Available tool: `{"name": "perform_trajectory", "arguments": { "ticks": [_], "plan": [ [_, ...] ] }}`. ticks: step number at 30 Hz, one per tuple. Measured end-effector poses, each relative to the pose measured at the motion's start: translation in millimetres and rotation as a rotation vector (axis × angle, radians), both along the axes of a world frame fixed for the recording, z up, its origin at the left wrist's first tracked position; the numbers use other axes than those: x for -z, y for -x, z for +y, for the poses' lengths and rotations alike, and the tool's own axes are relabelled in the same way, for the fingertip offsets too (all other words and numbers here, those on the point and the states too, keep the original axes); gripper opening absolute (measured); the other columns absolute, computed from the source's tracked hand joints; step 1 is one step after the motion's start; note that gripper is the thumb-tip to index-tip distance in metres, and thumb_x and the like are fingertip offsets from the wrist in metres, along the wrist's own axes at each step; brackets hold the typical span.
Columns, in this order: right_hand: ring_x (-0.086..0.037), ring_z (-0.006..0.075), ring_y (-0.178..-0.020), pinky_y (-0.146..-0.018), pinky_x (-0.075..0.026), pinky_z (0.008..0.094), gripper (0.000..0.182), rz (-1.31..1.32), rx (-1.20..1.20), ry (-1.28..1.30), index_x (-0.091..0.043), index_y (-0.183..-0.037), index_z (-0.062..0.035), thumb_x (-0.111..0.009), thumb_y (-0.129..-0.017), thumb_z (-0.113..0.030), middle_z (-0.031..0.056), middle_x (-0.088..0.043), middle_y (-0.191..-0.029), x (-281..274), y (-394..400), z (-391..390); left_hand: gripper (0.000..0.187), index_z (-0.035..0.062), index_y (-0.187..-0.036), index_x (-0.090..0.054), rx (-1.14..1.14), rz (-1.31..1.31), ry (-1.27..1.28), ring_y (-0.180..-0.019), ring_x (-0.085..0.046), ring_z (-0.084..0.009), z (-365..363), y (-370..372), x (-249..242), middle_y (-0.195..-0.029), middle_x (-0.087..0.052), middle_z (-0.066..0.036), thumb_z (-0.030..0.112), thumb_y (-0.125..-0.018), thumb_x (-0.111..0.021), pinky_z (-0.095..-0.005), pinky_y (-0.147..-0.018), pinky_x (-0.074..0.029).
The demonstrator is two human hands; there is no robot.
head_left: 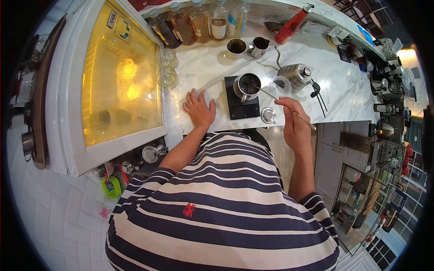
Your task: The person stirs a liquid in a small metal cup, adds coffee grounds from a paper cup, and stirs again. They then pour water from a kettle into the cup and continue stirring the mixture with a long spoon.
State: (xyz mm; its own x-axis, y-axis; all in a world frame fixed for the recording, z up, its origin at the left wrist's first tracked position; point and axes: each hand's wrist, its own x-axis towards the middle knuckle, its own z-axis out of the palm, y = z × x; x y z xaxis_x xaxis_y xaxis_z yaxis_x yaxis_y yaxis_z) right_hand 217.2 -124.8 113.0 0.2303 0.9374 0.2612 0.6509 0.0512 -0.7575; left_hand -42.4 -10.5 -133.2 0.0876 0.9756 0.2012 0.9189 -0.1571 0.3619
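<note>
My right hand [294,118] is closed round a long thin metal spoon [267,93], whose far end dips into a steel cup [242,95] of dark contents. That cup stands on a black scale [235,110]. Palm down on the marble counter [205,67], my left hand [199,108] rests with its fingers spread, left of the scale, holding nothing. A small glass-like lid or jar [268,115] sits just right of the scale. Between the cup and the kettle is a clear container [281,83] with something dark inside.
A gooseneck kettle [296,76], black tongs-like tool [318,94], dark-filled paper cup [236,49], steel pitcher [259,47] and red bottle [293,25] stand farther back. Several bottles [199,23] line the back left, beside glasses [167,76] and a lit yellow-windowed cabinet [126,72].
</note>
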Motion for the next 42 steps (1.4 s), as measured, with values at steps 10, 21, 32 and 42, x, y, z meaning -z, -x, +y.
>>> {"name": "perform_trajectory", "arguments": {
  "ticks": [10,21,32,42],
  "plan": [
    [-0.069,0.0351,-0.11,-0.095,-0.053,0.0395,0.019,-0.005,0.0,0.004,-0.072,-0.115,-0.0043,-0.058,-0.104,0.0,0.0165,-0.073,-0.117,-1.6,-1.1,-1.8,0.058,0.0131,-0.141,-0.061,0.005,0.006,-0.003,-0.152,-0.031,-0.041,0.1,1.6,0.2,-0.16,-0.041,-0.019,0.042,-0.092,-0.07,-0.0675,-0.119,-0.018],
    [-0.068,0.0352,-0.111,-0.097,-0.052,0.0406,0.018,-0.022,0.028,0.012,-0.072,-0.115,-0.0048,-0.059,-0.104,-0.001,0.0168,-0.073,-0.119,-2.5,-3.0,-3.6,0.058,0.0129,-0.141,-0.061,0.003,-0.002,0.001,-0.152,-0.03,-0.0409,0.3,1.4,-0.7,-0.159,-0.042,-0.019,0.042,-0.092,-0.07,-0.0674,-0.119,-0.019],
    [-0.066,0.0342,-0.115,-0.099,-0.052,0.0402,0.018,-0.016,0.041,0.043,-0.073,-0.115,-0.0058,-0.059,-0.104,-0.002,0.0154,-0.073,-0.119,-4.4,-0.2,-9.2,0.059,0.0133,-0.143,-0.059,0.005,0.008,0.002,-0.152,-0.03,-0.041,-0.5,1.3,0.6,-0.16,-0.041,-0.019,0.042,-0.092,-0.07,-0.067,-0.119,-0.019],
    [-0.066,0.0334,-0.116,-0.099,-0.051,0.0406,0.017,-0.075,0.059,0.02,-0.074,-0.115,-0.0065,-0.063,-0.102,-0.003,0.0137,-0.074,-0.118,-5.9,1.2,-7.6,0.059,0.0135,-0.143,-0.06,0.002,0.002,0.009,-0.152,-0.031,-0.0407,0.1,2.3,-1.3,-0.16,-0.041,-0.019,0.041,-0.092,-0.07,-0.0665,-0.119,-0.019]
  ]
}}
